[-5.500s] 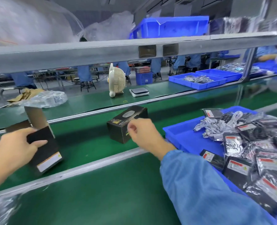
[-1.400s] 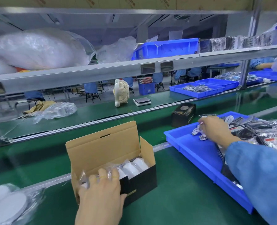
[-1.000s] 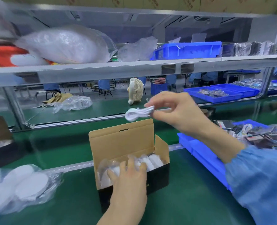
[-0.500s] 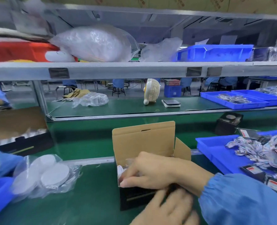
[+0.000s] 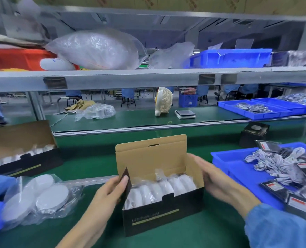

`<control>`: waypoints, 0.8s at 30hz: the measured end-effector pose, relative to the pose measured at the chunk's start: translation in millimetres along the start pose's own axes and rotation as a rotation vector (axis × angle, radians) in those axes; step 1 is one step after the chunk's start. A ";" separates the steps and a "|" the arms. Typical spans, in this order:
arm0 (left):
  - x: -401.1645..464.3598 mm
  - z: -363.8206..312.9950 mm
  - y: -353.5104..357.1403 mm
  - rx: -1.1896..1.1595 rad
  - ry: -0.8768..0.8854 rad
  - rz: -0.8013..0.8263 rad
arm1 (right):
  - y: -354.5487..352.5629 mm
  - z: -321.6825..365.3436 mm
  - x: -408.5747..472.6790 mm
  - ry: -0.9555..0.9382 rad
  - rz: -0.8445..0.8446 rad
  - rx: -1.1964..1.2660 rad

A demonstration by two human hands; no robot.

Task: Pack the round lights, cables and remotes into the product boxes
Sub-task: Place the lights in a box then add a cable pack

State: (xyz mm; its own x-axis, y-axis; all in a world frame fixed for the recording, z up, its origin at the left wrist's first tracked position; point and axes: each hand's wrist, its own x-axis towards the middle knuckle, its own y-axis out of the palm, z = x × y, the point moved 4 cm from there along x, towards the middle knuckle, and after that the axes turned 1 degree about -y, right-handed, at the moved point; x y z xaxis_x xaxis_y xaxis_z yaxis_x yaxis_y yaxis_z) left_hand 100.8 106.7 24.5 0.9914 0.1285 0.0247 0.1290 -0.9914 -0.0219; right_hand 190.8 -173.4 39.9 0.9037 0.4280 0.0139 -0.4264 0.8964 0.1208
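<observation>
A black product box (image 5: 162, 214) with a brown inside stands open on the green mat, its lid upright. A row of white round lights (image 5: 159, 191) in plastic wrap fills it. My left hand (image 5: 111, 191) pinches the box's left side flap. My right hand (image 5: 214, 178) lies flat against the right side flap, fingers apart. To the right, a blue tray (image 5: 238, 173) holds white coiled cables (image 5: 276, 162) and black bagged remotes (image 5: 299, 203). Bagged round lights (image 5: 41, 196) lie at the left.
A second open box (image 5: 21, 151) with lights stands far left. A shut black box (image 5: 254, 135) sits on the green belt behind the tray. Beyond the belt are a small fan (image 5: 164, 101), a scale (image 5: 185, 114) and blue trays (image 5: 263, 108). A shelf (image 5: 148, 77) runs overhead.
My right hand brought a white cable from the tray to the box and put it in. Both hands have since moved out to the box's side flaps.
</observation>
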 end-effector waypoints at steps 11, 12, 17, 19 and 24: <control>-7.6 -21.4 5.5 0.226 0.475 0.032 | 10.2 -11.5 -32.7 -0.353 -0.085 -0.311; -11.6 -21.7 6.5 0.264 0.496 0.057 | 8.2 -12.8 -37.8 -0.322 -0.032 -0.352; -16.8 -28.3 17.5 0.271 0.482 0.038 | 10.6 -15.7 -43.2 -0.268 0.027 -0.382; -18.1 -31.1 17.7 0.305 0.528 0.077 | 12.7 -14.2 -42.4 -0.299 -0.008 -0.397; -17.2 -30.4 13.7 0.365 0.580 0.123 | 11.3 -14.7 -41.6 -0.342 -0.072 -0.397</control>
State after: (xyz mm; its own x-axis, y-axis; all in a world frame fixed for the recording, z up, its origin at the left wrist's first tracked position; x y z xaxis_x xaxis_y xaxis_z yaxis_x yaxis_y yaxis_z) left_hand 84.8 90.2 54.1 0.8408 -0.1189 0.5281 0.1164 -0.9130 -0.3909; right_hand 147.7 -179.4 26.1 0.8641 0.3611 0.3506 -0.2849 0.9252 -0.2506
